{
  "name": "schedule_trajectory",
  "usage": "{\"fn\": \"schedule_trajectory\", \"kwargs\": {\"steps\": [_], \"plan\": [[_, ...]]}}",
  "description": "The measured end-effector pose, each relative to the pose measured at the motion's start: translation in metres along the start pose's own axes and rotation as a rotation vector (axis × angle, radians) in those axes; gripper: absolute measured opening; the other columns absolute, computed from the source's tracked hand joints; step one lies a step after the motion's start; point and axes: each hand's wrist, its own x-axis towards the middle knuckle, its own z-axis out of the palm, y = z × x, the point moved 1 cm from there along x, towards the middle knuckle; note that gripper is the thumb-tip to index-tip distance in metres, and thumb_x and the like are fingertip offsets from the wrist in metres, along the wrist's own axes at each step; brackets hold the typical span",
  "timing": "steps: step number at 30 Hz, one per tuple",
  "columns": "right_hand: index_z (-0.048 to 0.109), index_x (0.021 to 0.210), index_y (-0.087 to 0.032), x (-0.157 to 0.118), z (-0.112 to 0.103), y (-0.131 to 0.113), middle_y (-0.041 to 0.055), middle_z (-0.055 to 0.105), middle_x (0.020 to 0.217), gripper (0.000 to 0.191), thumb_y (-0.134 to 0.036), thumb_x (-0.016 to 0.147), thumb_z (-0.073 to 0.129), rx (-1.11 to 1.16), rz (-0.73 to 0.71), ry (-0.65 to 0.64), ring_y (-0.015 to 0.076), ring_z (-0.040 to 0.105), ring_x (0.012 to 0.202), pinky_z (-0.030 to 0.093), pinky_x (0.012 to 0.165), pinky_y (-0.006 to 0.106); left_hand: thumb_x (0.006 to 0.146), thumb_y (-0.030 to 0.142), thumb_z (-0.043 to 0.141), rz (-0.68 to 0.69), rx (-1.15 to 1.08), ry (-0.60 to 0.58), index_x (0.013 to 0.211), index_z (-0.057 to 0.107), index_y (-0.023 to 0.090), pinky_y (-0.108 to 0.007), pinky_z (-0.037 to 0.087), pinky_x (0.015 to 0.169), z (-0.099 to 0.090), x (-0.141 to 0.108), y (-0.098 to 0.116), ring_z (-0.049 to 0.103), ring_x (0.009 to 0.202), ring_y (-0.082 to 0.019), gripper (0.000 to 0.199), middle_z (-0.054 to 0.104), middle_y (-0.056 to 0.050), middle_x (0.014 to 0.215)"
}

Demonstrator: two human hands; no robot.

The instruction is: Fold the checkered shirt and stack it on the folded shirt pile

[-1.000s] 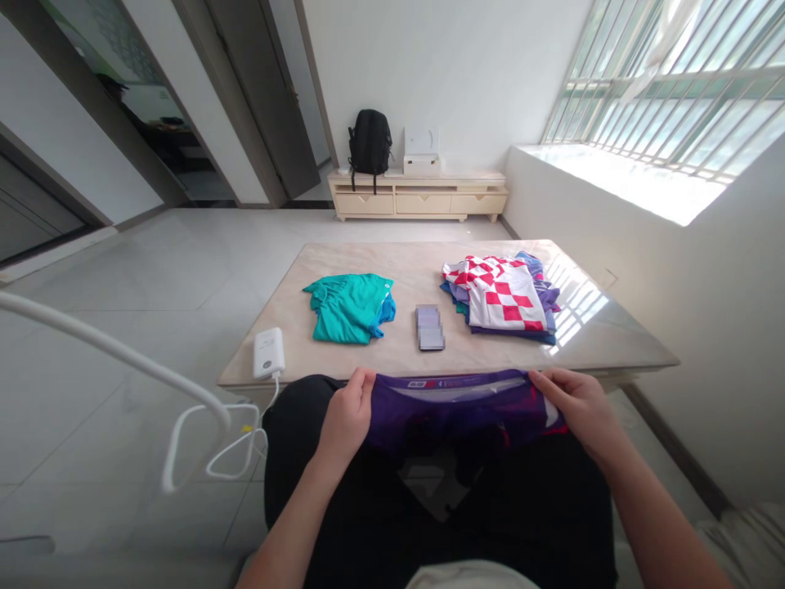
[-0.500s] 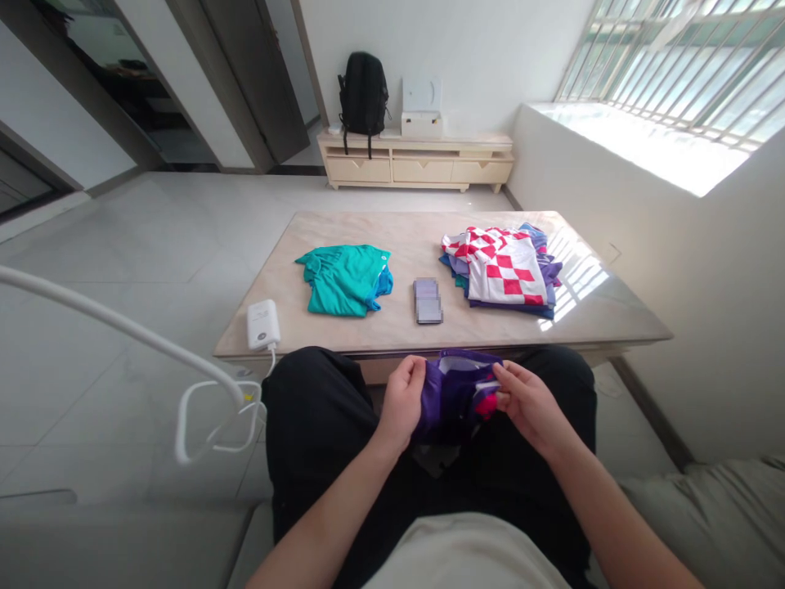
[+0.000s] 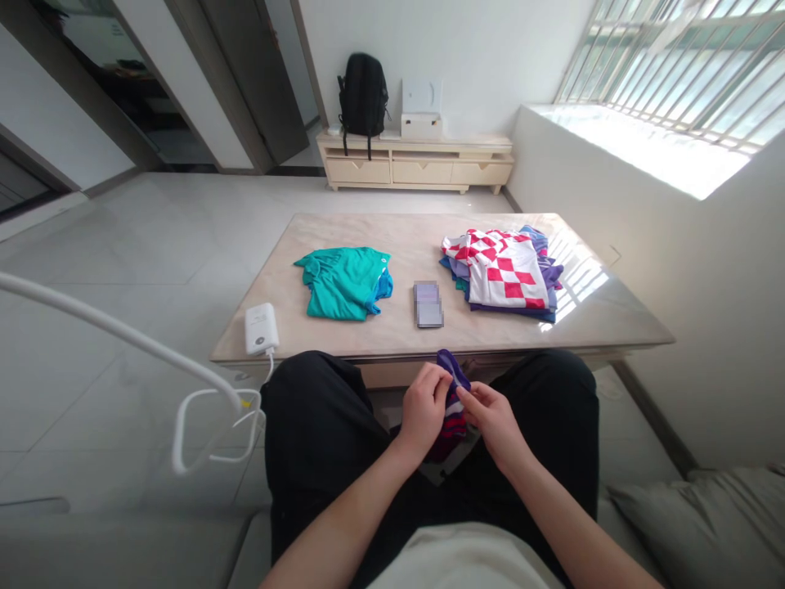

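Pinching a bunched purple garment (image 3: 452,409) over the lap, the left hand (image 3: 422,409) and right hand (image 3: 492,417) have their fingers closed on it, near the surface (image 3: 405,335).

A marble-topped table (image 3: 582,323) carries a teal garment (image 3: 344,282), phone (image 3: 428,303), checkered clothes pile (image 3: 506,272) and white charger (image 3: 260,328).

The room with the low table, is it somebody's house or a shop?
Most likely a home living room. A low table holds folded clothes, a backpack sits on a low cabinet, and a barred window lets in daylight.
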Motion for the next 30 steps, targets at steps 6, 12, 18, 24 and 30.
{"fn": "schedule_trajectory", "kwargs": {"steps": [6,12,18,24,30], "plan": [[0.072,0.082,-0.015,0.007,0.001,0.007,0.0019,0.070,0.070,0.043,-0.047,0.063,0.094,0.025,0.065,0.044,0.0137,0.065,0.062,0.055,0.065,0.024,0.102,0.023,0.050,-0.023,0.017,-0.058,0.090,0.066,0.020,-0.027,0.045,0.077,0.007,-0.004,-0.009,0.062,0.084,-0.016,0.020,0.063,-0.002,0.088],[0.071,0.088,-0.015,0.010,-0.008,0.008,0.0053,0.075,0.074,0.044,-0.045,0.065,0.093,0.026,0.059,0.034,0.0187,0.072,0.066,0.060,0.071,0.029,0.103,0.025,0.052,0.090,0.074,-0.082,0.094,0.069,0.021,-0.030,0.048,0.081,0.005,-0.006,-0.009,0.062,0.088,-0.019,0.020,0.065,-0.005,0.091],[0.067,0.090,-0.017,0.013,-0.006,0.014,0.0042,0.076,0.076,0.044,-0.039,0.064,0.095,0.129,0.133,0.031,0.0174,0.074,0.068,0.060,0.072,0.026,0.103,0.025,0.053,0.229,0.195,-0.040,0.100,0.074,0.021,-0.030,0.048,0.078,0.005,-0.010,-0.012,0.060,0.087,-0.020,0.021,0.067,-0.006,0.090],[0.065,0.091,-0.017,0.012,-0.006,0.010,0.0048,0.077,0.079,0.048,-0.042,0.062,0.095,0.195,0.206,0.033,0.0186,0.076,0.072,0.060,0.073,0.027,0.098,0.026,0.062,0.283,0.239,-0.039,0.101,0.073,0.021,-0.031,0.050,0.079,0.000,-0.009,-0.011,0.061,0.087,-0.021,0.013,0.070,-0.006,0.093],[0.063,0.088,-0.019,0.010,-0.011,0.008,0.0006,0.074,0.073,0.045,-0.038,0.062,0.095,0.179,0.154,0.061,0.0164,0.073,0.066,0.060,0.072,0.027,0.096,0.024,0.064,0.306,0.271,-0.118,0.112,0.072,0.022,-0.034,0.053,0.082,-0.001,-0.010,-0.011,0.063,0.093,-0.022,0.018,0.070,-0.007,0.099]]}}
